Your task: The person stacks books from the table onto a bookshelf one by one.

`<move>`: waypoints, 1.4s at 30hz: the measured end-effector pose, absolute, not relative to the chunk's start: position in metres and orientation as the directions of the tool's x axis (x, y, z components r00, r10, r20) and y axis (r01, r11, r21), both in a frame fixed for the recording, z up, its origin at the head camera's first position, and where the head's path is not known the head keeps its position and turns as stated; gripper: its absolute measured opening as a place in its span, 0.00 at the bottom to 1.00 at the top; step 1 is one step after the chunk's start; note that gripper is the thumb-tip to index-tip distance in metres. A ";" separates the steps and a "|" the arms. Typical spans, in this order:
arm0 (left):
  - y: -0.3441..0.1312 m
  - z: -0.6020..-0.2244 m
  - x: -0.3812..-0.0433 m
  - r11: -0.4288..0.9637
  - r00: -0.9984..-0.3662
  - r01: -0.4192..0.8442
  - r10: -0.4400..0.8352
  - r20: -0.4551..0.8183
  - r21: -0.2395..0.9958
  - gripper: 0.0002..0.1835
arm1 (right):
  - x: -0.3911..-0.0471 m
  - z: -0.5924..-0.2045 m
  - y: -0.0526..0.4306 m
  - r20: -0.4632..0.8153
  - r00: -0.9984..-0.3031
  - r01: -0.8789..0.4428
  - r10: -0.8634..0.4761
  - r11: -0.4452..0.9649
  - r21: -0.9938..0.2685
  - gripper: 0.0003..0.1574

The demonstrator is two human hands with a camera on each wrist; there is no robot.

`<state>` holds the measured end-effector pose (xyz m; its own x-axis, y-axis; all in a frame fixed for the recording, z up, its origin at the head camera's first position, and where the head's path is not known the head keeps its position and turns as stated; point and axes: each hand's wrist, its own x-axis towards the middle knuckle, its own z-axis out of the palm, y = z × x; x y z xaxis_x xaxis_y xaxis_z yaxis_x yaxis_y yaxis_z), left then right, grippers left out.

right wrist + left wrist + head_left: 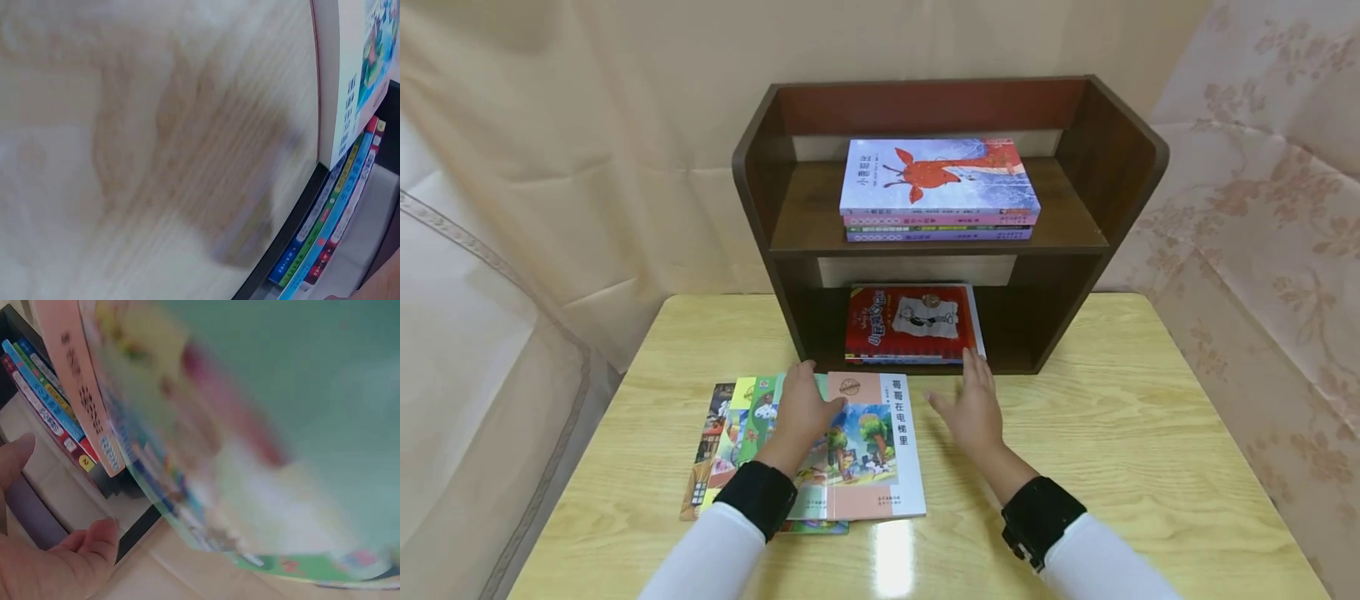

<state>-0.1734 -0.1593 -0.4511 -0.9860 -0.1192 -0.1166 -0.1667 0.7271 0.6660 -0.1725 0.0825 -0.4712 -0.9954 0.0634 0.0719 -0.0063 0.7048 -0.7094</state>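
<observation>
A two-tier dark wooden bookshelf [812, 208] stands at the back of the wood-grain table [1120, 433]. Directly before the bookshelf, toward its left half, lies an overlapping fan of picture books, topped by the pink-and-white 哥哥在电梯里 picture book [865, 467]; the leftmost ones reach past the bookshelf's left side. The left hand [803, 412] is over this fan, thumb spread away from the fingers; whether it touches the covers I cannot tell. The right hand [976, 417], spread and holding nothing, is before the bookshelf's right half, just beside the fan. On the bookshelf's lower tier lies a stack topped by a red-covered book [913, 321]; on its upper tier, a stack topped by a deer-cover book [936, 177].
</observation>
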 end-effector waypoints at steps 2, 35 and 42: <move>-0.160 -0.453 -0.164 0.732 -0.982 -0.190 -0.138 -0.130 0.654 0.45 | -0.167 -0.471 0.081 0.058 -0.996 0.004 0.065 0.704 -0.710 0.61; -0.103 -0.484 -0.098 0.910 -0.965 -0.249 -0.261 -0.006 0.331 0.51 | -0.114 -0.492 0.061 -0.096 -0.995 0.059 -0.016 0.682 -0.729 0.61; -0.106 -0.481 -0.100 0.864 -0.950 -0.309 -0.297 -0.092 0.398 0.47 | -0.107 -0.494 0.055 -0.116 -0.993 0.076 -0.021 0.636 -0.768 0.60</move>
